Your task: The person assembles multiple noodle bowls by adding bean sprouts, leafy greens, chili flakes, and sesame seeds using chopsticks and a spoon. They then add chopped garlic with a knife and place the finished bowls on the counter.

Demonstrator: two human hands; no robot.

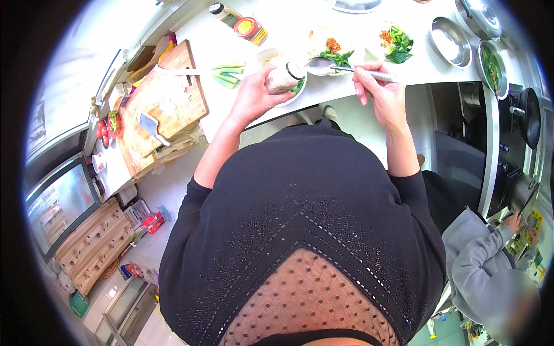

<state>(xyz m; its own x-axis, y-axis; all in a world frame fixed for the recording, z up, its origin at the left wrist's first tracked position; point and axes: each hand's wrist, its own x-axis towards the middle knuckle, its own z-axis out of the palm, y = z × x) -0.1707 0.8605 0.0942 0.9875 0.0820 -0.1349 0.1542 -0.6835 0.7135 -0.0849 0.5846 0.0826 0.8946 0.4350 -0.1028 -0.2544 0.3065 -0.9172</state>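
My left hand [252, 95] is wrapped round a small clear jar [279, 82] with a dark neck, tilted toward the right, its contents pale. Between the fingers of my right hand [379, 95] is the handle of a metal spoon [318, 66], whose bowl points left, close to the jar's mouth. What the spoon carries, if anything, is too bright to make out. Partly hidden under the jar is a white bowl [299, 97] with greens in it. Beyond the spoon, chopped greens [340, 59] and a reddish topping lie in a second white bowl.
Another serving of greens [399, 49] stands to the right, then metal bowls [451, 43]. Scallion pieces [228, 75] and a red-lidded jar [248, 27] lie at left. A cleaver [153, 127] rests on the cutting board [173, 104]. A person in grey [476, 254] stands lower right.
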